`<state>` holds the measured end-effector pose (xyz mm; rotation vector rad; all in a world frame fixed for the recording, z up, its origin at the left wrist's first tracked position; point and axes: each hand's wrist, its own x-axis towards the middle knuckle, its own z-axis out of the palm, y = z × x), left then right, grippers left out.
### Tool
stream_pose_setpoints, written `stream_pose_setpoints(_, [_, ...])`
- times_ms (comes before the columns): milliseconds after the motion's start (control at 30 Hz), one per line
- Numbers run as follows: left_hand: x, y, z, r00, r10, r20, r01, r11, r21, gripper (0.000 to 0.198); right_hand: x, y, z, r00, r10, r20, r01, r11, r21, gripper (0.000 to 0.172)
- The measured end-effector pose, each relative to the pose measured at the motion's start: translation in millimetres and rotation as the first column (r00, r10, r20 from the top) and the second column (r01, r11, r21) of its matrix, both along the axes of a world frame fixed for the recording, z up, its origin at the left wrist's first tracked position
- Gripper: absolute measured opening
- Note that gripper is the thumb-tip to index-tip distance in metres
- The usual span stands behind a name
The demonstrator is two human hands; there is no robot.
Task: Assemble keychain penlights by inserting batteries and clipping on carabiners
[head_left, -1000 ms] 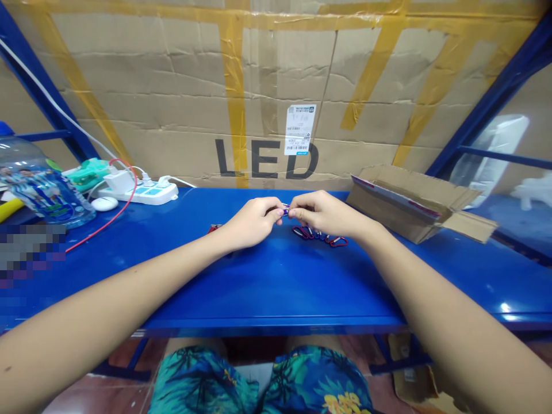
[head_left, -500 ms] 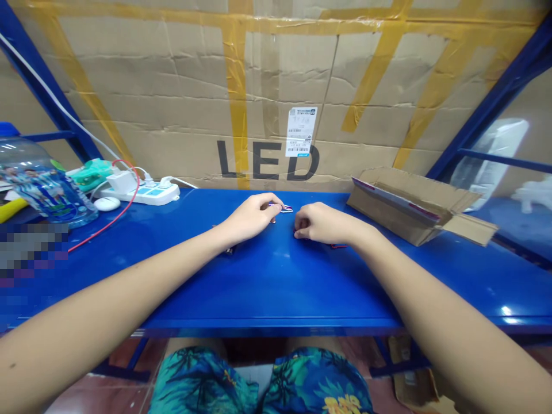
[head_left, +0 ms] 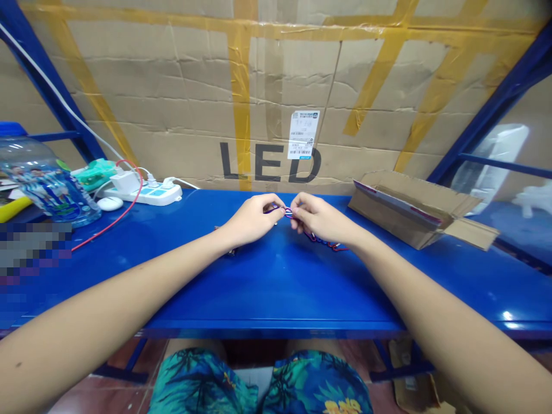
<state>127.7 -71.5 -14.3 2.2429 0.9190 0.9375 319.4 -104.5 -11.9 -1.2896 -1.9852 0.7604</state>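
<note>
My left hand (head_left: 250, 220) and my right hand (head_left: 321, 218) meet just above the blue table (head_left: 276, 282), fingertips pinched together. Between them they hold a small coloured paper clip (head_left: 282, 211). A short chain of red and blue paper clips (head_left: 325, 243) trails from under my right hand onto the table. A few more clips (head_left: 228, 250) lie partly hidden under my left wrist.
An open cardboard box (head_left: 414, 210) sits at the right. At the back left are a white power strip (head_left: 149, 192) with plugs, a red cable (head_left: 116, 215), a white mouse-like object (head_left: 109, 203) and a clear plastic bottle (head_left: 45, 184). A taped cardboard wall (head_left: 267, 98) stands behind the table.
Half a second ago my right hand lay down on the clip chain, apart from the left. It has lifted back to the left hand's fingertips, bringing the chain end with it.
</note>
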Motion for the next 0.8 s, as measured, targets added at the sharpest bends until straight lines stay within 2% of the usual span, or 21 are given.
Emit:
stream_pose_setpoints(100, [-0.4, -0.6, 0.3, 1.000, -0.017, 0.015, 0.017, 1.000, 0.008, 0.017, 0.6, 0.8, 2.9, 0.987, -0.015, -0.162, 0.008, 0.999, -0.044, 0.011])
stream_pose_setpoints(333, [-0.8, -0.2, -3.8, 1.000, -0.020, 0.021, 0.018, 0.994, 0.104, 0.011, -7.8, 0.4, 1.6, 0.913, -0.077, -0.402, 0.011, 0.987, -0.163, 0.014])
stream_pose_setpoints(433, [-0.5, -0.9, -5.5, 0.999, -0.025, 0.025, 0.022, 0.993, 0.118, 0.011, -9.6, 1.8, -1.3, 0.908, -0.106, -0.406, 0.051, 0.988, -0.144, 0.016])
stream_pose_setpoints(567, [-0.4, -3.2, -4.9, 0.999, -0.033, 0.030, 0.029, 0.992, 0.120, 0.012, -10.2, 0.8, -1.2, 0.942, -0.102, -0.320, 0.087, 0.994, -0.059, 0.013])
stream_pose_setpoints(667, [-0.5, -5.0, -3.1, 0.999, -0.033, 0.033, 0.027, 0.989, 0.147, 0.013, -9.1, -1.0, 0.6, 0.967, -0.055, -0.247, 0.057, 0.998, 0.001, 0.011])
stream_pose_setpoints(800, [-0.3, -5.7, -1.8, 1.000, -0.013, 0.026, 0.008, 0.983, 0.183, 0.013, -6.7, -0.3, -0.2, 0.967, -0.017, -0.252, 0.014, 1.000, -0.014, 0.014])
